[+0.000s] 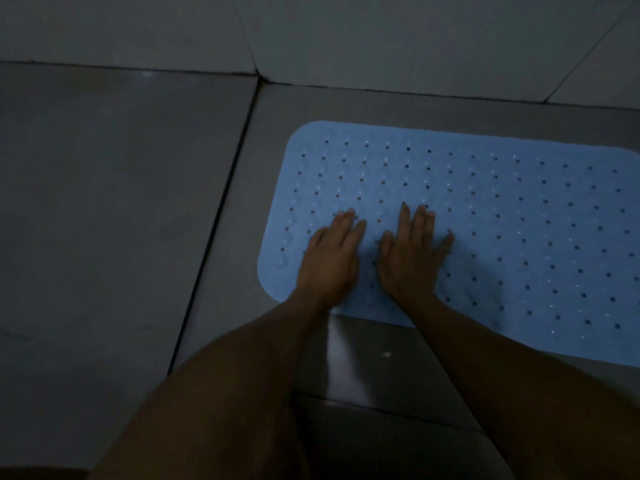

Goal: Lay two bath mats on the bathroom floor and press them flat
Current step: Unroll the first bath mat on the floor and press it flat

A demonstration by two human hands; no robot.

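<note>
- Blue bath mat (485, 216): soft rubbery or plastic look, matt, pierced with rows of small round holes, dotted with low raised bumps catching small glints of light.
- Floor (121, 202): large grey tiles, hard and smooth, faintly glossy, with a pale sheen just below the mat's near edge; dark narrow grout lines between tiles.
- Wall (381, 36): paler grey tiles, smooth, duller in finish, thin joint lines.
- Left hand (329, 258) and right hand (408, 258): bare skin, flat on the mat's surface.
</note>
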